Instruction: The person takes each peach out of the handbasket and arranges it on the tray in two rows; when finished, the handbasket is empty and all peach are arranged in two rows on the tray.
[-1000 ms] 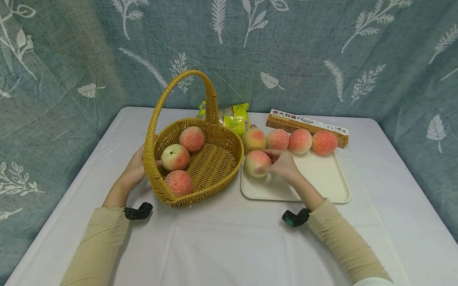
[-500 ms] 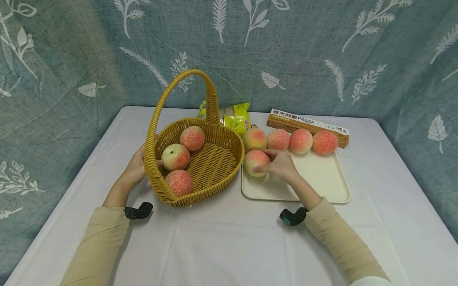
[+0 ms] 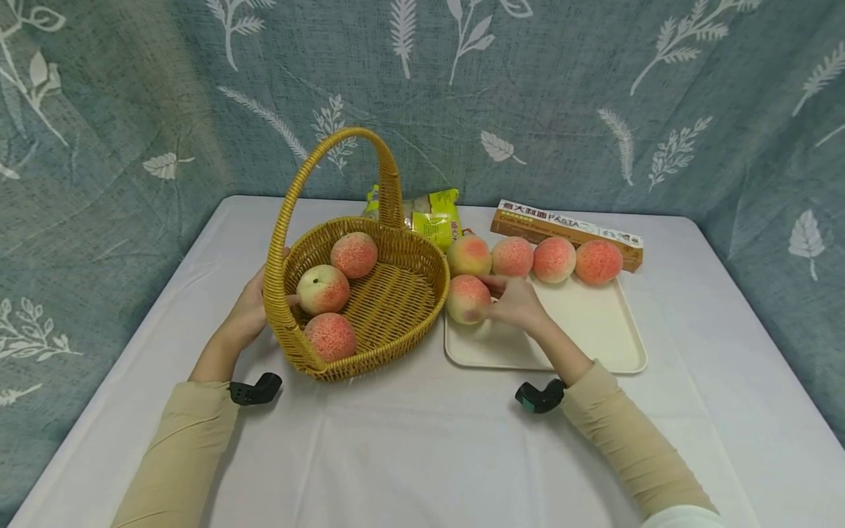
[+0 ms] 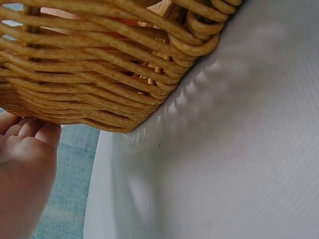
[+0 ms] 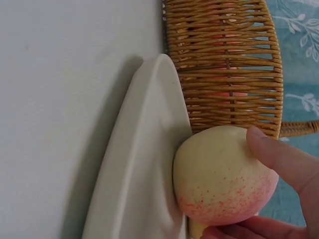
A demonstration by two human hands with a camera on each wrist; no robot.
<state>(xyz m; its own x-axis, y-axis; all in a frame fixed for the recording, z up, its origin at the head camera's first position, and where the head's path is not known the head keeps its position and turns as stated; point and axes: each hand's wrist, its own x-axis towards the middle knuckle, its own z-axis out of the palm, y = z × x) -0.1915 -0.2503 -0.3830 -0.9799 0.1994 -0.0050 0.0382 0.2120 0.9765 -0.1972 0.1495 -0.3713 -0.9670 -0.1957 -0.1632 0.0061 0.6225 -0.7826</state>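
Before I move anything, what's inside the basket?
Three peaches lie along the left of the basket, where the left hand has its thumb over the rim. Woven floor shows to their right; whatever is under the peaches is covered.

Left grip (image 3: 248, 311) held wicker basket (image 3: 404, 293) by its left side, three peaches (image 3: 323, 289) inside. Right grip (image 3: 519, 302) pinched one peach (image 3: 466, 298) at tray's (image 3: 587, 326) left end. Four more peaches (image 3: 554, 259) lined its far side, pasta box (image 3: 581, 236) behind.
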